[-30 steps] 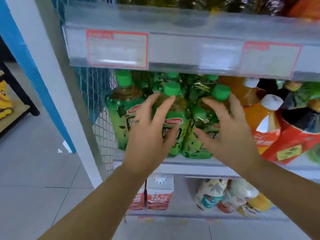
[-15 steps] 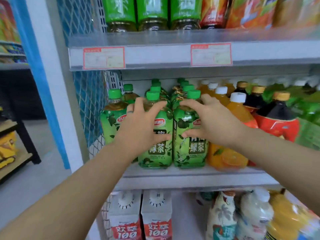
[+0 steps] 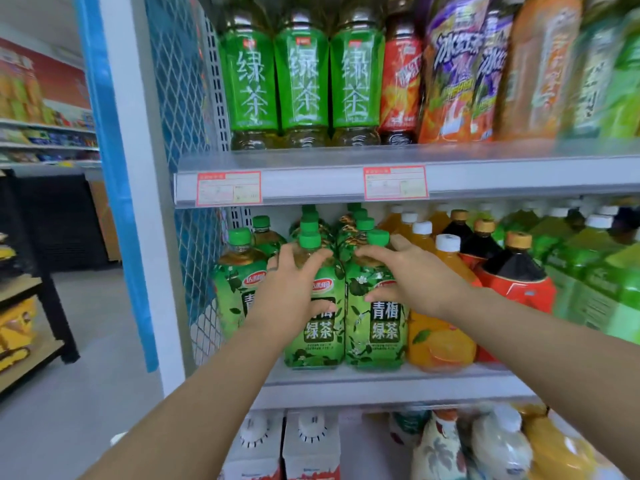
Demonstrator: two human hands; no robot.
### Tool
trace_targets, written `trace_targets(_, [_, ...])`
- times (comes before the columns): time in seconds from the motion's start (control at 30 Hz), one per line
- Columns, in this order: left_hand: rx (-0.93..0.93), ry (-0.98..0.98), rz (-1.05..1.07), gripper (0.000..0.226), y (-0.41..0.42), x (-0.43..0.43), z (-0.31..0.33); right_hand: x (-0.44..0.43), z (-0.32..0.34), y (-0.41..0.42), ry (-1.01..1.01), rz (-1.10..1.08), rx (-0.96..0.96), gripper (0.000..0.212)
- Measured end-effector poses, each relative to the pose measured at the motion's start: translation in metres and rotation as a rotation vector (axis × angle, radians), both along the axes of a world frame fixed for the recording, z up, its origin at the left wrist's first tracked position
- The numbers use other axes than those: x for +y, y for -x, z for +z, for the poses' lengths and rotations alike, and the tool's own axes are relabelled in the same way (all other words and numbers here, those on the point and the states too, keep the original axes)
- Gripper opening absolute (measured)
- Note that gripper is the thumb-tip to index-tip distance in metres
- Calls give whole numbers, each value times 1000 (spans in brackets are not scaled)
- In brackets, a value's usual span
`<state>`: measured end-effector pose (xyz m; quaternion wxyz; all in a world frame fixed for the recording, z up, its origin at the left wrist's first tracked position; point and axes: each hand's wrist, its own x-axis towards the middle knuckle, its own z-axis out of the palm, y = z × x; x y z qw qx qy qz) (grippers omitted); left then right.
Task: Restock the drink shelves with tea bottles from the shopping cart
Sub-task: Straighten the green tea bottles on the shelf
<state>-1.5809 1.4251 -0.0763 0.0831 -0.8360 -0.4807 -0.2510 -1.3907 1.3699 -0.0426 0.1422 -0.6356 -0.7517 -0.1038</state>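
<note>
Two hands reach out ahead of us. Our left hand [image 3: 287, 289], at eleven o'clock, curls its fingers [image 3: 313, 257] round the shoulder of a front tea bottle [image 3: 313, 330]. Our right hand [image 3: 412, 278], at one o'clock, grasps the neighbour bottle [image 3: 375, 330]. Both bottles stand upright at the shelf [image 3: 381, 381] edge, with a third tea bottle [image 3: 228, 292] at their nine o'clock and orange juice [image 3: 440, 344] at three. Green-capped rows [image 3: 360, 216] stand behind.

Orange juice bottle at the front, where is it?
In the head view, the orange juice bottle stands on the middle shelf, right of centre, between a green tea bottle and a red-labelled dark bottle.
</note>
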Motion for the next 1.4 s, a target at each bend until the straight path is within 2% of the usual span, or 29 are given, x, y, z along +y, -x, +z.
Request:
trace_targets(0.13, [-42, -18, -21, 81, 2, -9, -3, -1, -9, 0, -7, 22, 75, 73])
trace_targets(0.2, [-123, -33, -56, 77, 9, -18, -8, -3, -17, 4, -20, -9, 144, 74])
trace_targets(0.3, [-410, -136, -69, 62, 31, -30, -16, -18, -32, 19, -311, -65, 228, 67])
trace_targets(0.37, [-635, -165, -61, 56, 48, -28, -16, -24, -31, 35, -519, 13, 185, 59])
trace_targets(0.43, [-758, -98, -18, 59, 59, -22, -10, -23, -18, 53, -452, 83, 93, 60])
trace_targets(0.5, [-830, 11, 11, 67, 64, -12, -2, -11, 2, 68, -212, 116, 120, 66])
trace_targets(0.6, [-820, 144, 40, 74, 67, 4, 2, 14, 17, 78, -10, 110, 92, 74])
trace_targets(0.7, [-793, 248, 33, 81, 70, 18, 0, 27, 8, 81, 87, 32, -114, 82])
trace_targets(0.83, [-816, 327, -5, 78, 76, 28, -7, 32, -8, 83, -11, -30, -239, 87])
trace_targets(1.03, [-760, 335, -76, 70, 85, 35, -9, 30, -7, 85, -39, -44, -226, 88])
trace_targets(1.4, [-683, 444, -229, 70, 102, 28, -3, 32, -10, 82, -77, -32, -247, 89])
